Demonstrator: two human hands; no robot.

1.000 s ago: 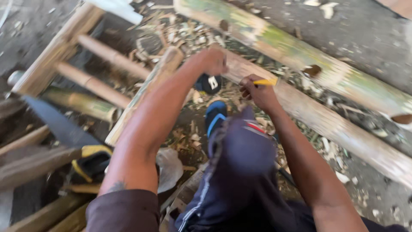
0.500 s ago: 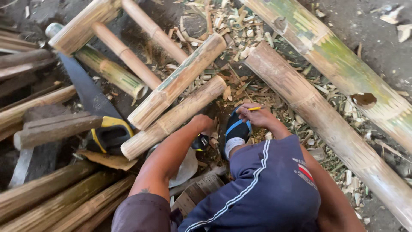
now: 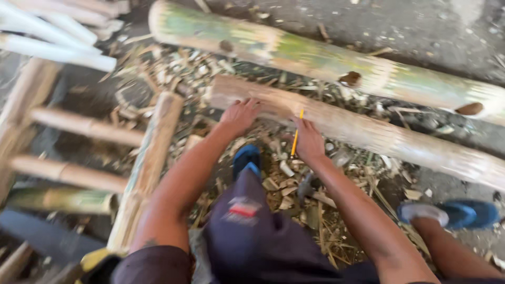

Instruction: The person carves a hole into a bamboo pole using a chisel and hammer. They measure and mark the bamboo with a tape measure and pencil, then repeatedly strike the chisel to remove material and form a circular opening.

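Note:
My left hand rests flat, fingers spread, on the near end of a peeled brown bamboo pole that lies across the ground. A little to its right, my right hand holds a yellow pencil upright, its tip against the same pole. Behind that pole lies a thicker green bamboo pole with dark notches cut in it. My knee in dark blue trousers rises between my arms.
A bamboo ladder-like frame with cross rungs lies at left. Shavings and chips litter the ground. Blue sandals are on my feet. A dark saw blade lies at lower left; pale sticks at top left.
The view has swung right and closer. Both hands have moved up onto the brown pole; the left now lies flat on its end and the pencil stands against it.

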